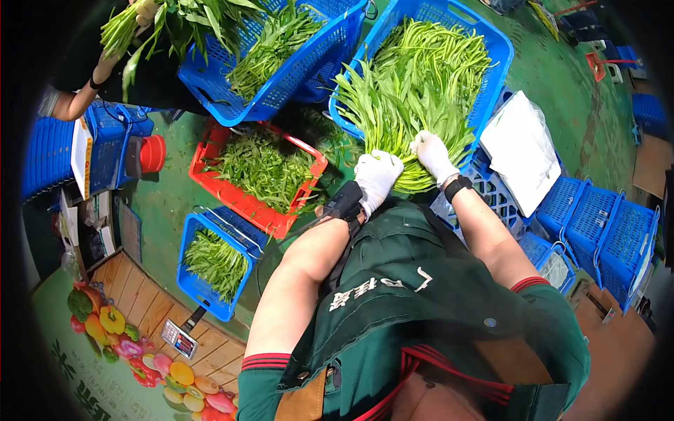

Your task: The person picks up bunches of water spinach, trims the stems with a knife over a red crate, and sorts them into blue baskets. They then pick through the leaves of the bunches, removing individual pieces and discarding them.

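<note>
White-gloved left hand (379, 175) and right hand (434, 156), each grip closed around leafy greens (404, 144) at the blue basket's (500, 63) near end; uneven finger pressure could spill outer stems onto the floor (562, 77).

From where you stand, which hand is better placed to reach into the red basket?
Probably the left hand: it is on the side nearer the red basket, while the right hand is farther off. Both hold leafy greens, though, so the left would have to let go first.

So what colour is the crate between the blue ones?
The crate is red, clearest in head view.
</note>
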Tool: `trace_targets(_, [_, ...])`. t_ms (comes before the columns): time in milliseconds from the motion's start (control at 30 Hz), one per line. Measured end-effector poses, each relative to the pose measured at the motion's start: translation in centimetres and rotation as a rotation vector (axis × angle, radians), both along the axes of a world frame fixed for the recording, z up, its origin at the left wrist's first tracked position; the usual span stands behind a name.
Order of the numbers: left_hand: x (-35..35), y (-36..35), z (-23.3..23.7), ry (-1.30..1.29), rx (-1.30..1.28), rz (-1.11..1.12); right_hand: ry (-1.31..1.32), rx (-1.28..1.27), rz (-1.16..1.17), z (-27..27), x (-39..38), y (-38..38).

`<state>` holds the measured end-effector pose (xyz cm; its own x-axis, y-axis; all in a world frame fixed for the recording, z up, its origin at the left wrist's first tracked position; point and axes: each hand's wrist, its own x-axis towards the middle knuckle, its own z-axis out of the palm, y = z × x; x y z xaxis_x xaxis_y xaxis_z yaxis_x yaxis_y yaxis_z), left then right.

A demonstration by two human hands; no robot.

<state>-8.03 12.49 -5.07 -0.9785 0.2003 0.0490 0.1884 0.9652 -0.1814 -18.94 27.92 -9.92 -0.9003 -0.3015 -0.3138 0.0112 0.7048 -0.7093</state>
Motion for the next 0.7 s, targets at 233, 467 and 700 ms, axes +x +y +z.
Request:
trace_targets(233, [-0.1, -0.4, -0.1, -0.037, 0.04, 0.001, 0.323, 0.387, 0.291, 3.6, -6.4, 2.4])
trace_targets(467, [0.5, 0.4, -0.3, 0.03, 0.022, 0.018, -0.094, 0.194, 0.424, 8.2, -3.6, -6.1])
trace_targets(700, [-0.1, 0.5, -0.9, 0.071, -0.029, 0.092, -0.082, 0.378, 0.434, 0.3, -1.2, -6.8])
